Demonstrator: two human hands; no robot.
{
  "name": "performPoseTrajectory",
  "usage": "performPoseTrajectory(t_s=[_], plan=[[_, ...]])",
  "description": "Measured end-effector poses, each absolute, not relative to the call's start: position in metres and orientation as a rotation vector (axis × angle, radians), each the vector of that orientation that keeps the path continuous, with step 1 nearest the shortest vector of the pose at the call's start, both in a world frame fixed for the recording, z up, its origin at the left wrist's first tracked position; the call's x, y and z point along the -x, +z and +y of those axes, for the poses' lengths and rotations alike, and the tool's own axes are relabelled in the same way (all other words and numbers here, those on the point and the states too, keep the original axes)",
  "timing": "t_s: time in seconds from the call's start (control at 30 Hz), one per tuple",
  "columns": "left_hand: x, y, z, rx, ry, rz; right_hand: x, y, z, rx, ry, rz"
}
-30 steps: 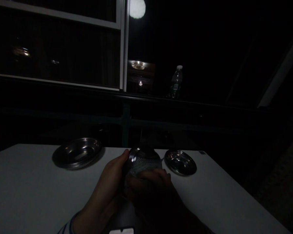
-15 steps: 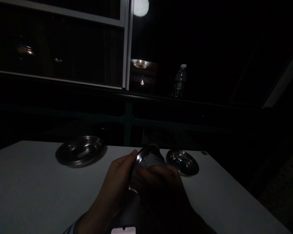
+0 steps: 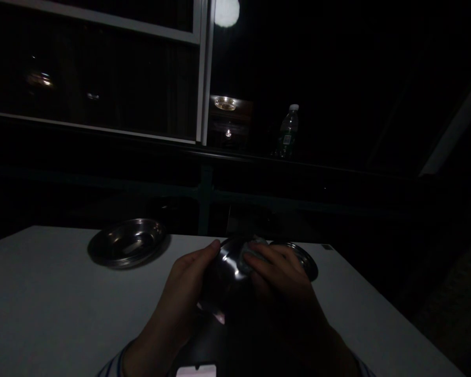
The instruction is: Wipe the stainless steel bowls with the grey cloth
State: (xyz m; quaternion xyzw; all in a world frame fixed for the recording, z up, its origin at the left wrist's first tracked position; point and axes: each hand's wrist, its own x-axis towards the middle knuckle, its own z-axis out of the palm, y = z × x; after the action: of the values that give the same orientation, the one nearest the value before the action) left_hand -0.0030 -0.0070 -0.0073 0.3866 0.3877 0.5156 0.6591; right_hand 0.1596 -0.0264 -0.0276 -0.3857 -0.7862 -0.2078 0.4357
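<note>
The scene is very dim, with white glare on the held dish (image 3: 223, 275).

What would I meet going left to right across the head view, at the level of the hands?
Stacked metal dishes → left hand → held metal dish → gray cloth → right hand → partly hidden metal dish → small dark rectangle.

White surface (image 3: 63, 303), dimly lit. Dark ledge (image 3: 243, 155), set beyond the far edge. Pale window frame (image 3: 203, 78), seen above the ledge, toward the far left corner. Round white light (image 3: 226, 11), seen high beside the frame; ornate lamp (image 3: 225, 103), lit, seen lower. Greenish crossed bars (image 3: 204, 193), placed behind the far edge's middle. Pale slanting strip (image 3: 451, 131), seen beyond the right edge.
</note>
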Motion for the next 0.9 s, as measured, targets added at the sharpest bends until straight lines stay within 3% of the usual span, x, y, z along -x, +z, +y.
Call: performPoseTrajectory(t_s=[0.47, 0.9], plan=[[0.012, 0.009, -0.004, -0.546, 1.249, 0.83, -0.175, -0.027, -0.021, 0.976, -0.381, -1.844], [0.005, -0.001, -0.006, -0.829, 1.123, 0.853, -0.173, -0.025, -0.024, 0.919, -0.504, -2.023]])
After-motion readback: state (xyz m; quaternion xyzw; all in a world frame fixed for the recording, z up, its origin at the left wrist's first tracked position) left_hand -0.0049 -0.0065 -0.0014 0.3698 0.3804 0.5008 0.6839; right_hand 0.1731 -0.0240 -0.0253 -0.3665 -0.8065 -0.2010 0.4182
